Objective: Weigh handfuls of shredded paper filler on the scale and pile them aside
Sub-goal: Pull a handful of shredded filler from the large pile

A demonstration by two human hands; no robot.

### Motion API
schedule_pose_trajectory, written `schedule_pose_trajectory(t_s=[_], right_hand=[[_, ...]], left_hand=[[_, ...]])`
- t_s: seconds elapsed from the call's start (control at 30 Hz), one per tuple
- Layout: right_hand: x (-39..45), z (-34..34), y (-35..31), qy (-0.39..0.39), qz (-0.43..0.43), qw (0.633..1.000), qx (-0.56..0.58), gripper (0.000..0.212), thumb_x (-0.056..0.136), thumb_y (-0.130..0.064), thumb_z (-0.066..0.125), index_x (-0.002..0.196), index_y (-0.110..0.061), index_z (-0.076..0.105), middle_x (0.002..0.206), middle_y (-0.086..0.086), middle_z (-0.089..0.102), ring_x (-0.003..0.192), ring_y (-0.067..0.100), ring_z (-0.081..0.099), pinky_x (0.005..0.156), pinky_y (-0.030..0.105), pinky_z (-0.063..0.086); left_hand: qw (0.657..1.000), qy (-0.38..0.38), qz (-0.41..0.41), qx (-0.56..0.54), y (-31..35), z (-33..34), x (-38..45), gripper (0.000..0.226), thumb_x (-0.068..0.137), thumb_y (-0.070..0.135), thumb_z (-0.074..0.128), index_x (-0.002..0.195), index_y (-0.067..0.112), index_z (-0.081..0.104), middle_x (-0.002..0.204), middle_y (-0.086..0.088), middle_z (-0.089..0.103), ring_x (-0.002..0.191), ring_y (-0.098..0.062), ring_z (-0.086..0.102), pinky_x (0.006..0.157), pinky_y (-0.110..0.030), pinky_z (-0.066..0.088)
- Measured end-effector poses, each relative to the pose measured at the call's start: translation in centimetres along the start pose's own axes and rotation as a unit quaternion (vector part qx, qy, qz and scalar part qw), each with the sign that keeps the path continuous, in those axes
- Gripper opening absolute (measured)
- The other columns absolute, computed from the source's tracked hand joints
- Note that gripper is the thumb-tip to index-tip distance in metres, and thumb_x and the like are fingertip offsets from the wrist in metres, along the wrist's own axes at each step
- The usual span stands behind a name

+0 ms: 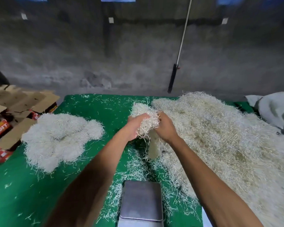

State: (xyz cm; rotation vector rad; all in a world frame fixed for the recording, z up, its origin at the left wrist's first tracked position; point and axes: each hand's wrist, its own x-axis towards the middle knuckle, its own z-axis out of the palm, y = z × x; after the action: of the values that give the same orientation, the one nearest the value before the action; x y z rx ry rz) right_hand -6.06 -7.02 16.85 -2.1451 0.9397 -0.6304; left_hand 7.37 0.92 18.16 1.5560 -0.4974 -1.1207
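Observation:
A big heap of pale shredded paper filler [220,128] covers the right half of the green table [31,194]. My left hand [134,126] and my right hand [166,126] both grip one clump of filler [147,118] at the heap's left edge, lifted a little, with strands hanging below. A metal scale [141,200] with a bare steel platform sits near the front edge, straight below my hands. A smaller pile of weighed filler [59,138] lies on the left of the table.
Open cardboard boxes [20,112] with red packets stand at the left edge. A grey sack [275,110] lies at the far right. Loose shreds are scattered around the scale. A concrete wall with a white pole [182,41] rises behind the table.

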Motion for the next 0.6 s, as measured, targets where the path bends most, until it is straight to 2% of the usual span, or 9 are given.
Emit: schedule_pose_trajectory(t_s=[0.07, 0.13, 0.23, 0.3, 0.4, 0.47, 0.53, 0.57, 0.6], right_hand=[[-1.0, -0.7, 0.5, 0.013, -0.003, 1.000, -0.008, 0.063, 0.093, -0.026, 0.070, 0.149, -0.021, 0.042, 0.148, 0.003, 0.048, 0.114, 0.020, 0.061, 0.097, 0.051, 0.055], [-2.0, -0.9, 1.3, 0.002, -0.003, 0.996, -0.089, 0.077, 0.093, -0.052, 0.067, 0.155, -0.022, 0.034, 0.156, 0.004, 0.040, 0.125, 0.023, 0.056, 0.105, 0.054, 0.050], [-3.4, 0.1, 2.3, -0.047, 0.005, 0.988, -0.149, 0.092, 0.089, -0.057, 0.070, 0.160, -0.023, 0.022, 0.164, 0.008, 0.030, 0.141, 0.029, 0.045, 0.114, 0.058, 0.039], [-3.8, 1.3, 1.8, -0.056, 0.008, 0.990, -0.133, 0.105, 0.084, -0.058, 0.074, 0.162, -0.023, 0.013, 0.166, 0.008, 0.029, 0.143, 0.031, 0.043, 0.116, 0.059, 0.037], [-3.6, 3.4, -0.1, -0.088, 0.047, 0.994, -0.052, 0.120, 0.076, -0.060, 0.081, 0.163, -0.019, 0.009, 0.164, 0.013, 0.031, 0.142, 0.035, 0.044, 0.116, 0.056, 0.038], [-3.2, 4.8, -0.9, -0.131, 0.113, 0.985, 0.011, 0.108, 0.080, -0.049, 0.083, 0.160, -0.012, 0.020, 0.154, 0.019, 0.043, 0.133, 0.036, 0.053, 0.114, 0.052, 0.043], [-3.1, 5.7, -0.7, -0.144, 0.143, 0.979, -0.014, 0.059, 0.091, -0.033, 0.076, 0.136, -0.001, 0.052, 0.118, 0.021, 0.065, 0.103, 0.032, 0.068, 0.101, 0.049, 0.055], [-3.1, 6.0, -0.4, -0.124, 0.145, 0.981, -0.022, 0.038, 0.096, -0.028, 0.070, 0.120, 0.001, 0.061, 0.109, 0.020, 0.069, 0.094, 0.030, 0.070, 0.093, 0.048, 0.059], [-3.1, 6.2, -0.1, -0.099, 0.144, 0.985, -0.004, 0.029, 0.099, -0.025, 0.066, 0.111, 0.002, 0.064, 0.105, 0.019, 0.070, 0.090, 0.029, 0.072, 0.085, 0.044, 0.062]], left_hand=[[0.997, 0.077, 0.023, -0.012, 1.2, -0.2, -0.1, 0.109, 0.079, 0.051, 0.077, 0.160, 0.021, 0.009, 0.166, -0.008, 0.017, 0.148, -0.031, 0.026, 0.118, -0.051, 0.024], [0.991, 0.116, 0.057, -0.035, 2.7, -1.0, -0.1, 0.105, 0.085, 0.052, 0.071, 0.161, 0.022, 0.006, 0.167, -0.008, 0.015, 0.149, -0.031, 0.025, 0.118, -0.051, 0.024], [0.994, 0.063, 0.078, -0.038, 5.2, -1.9, -1.1, 0.093, 0.087, 0.060, 0.059, 0.161, 0.025, 0.014, 0.168, -0.005, 0.013, 0.152, -0.030, 0.020, 0.120, -0.053, 0.019], [0.995, 0.018, 0.083, -0.043, 6.2, -2.0, -2.0, 0.083, 0.091, 0.062, 0.054, 0.160, 0.027, 0.021, 0.168, -0.006, 0.018, 0.151, -0.030, 0.022, 0.122, -0.051, 0.021], [0.995, 0.005, 0.094, -0.026, 6.2, -1.8, -3.1, 0.080, 0.094, 0.062, 0.049, 0.160, 0.028, 0.022, 0.167, -0.006, 0.019, 0.151, -0.030, 0.023, 0.122, -0.054, 0.020], [0.995, 0.013, 0.098, -0.024, 5.6, -2.1, -3.8, 0.079, 0.096, 0.062, 0.048, 0.160, 0.027, 0.019, 0.168, -0.006, 0.016, 0.152, -0.029, 0.021, 0.122, -0.053, 0.020], [0.994, 0.025, 0.095, -0.041, 4.9, -2.9, -4.1, 0.077, 0.097, 0.061, 0.047, 0.160, 0.027, 0.021, 0.168, -0.006, 0.017, 0.151, -0.029, 0.022, 0.120, -0.052, 0.023], [0.994, 0.038, 0.094, -0.047, 4.4, -3.5, -4.2, 0.077, 0.095, 0.061, 0.050, 0.159, 0.027, 0.023, 0.167, -0.006, 0.018, 0.150, -0.030, 0.023, 0.120, -0.053, 0.024], [0.993, 0.058, 0.090, -0.048, 3.9, -4.2, -4.2, 0.082, 0.092, 0.061, 0.055, 0.159, 0.026, 0.025, 0.167, -0.006, 0.018, 0.150, -0.030, 0.024, 0.120, -0.054, 0.024]])
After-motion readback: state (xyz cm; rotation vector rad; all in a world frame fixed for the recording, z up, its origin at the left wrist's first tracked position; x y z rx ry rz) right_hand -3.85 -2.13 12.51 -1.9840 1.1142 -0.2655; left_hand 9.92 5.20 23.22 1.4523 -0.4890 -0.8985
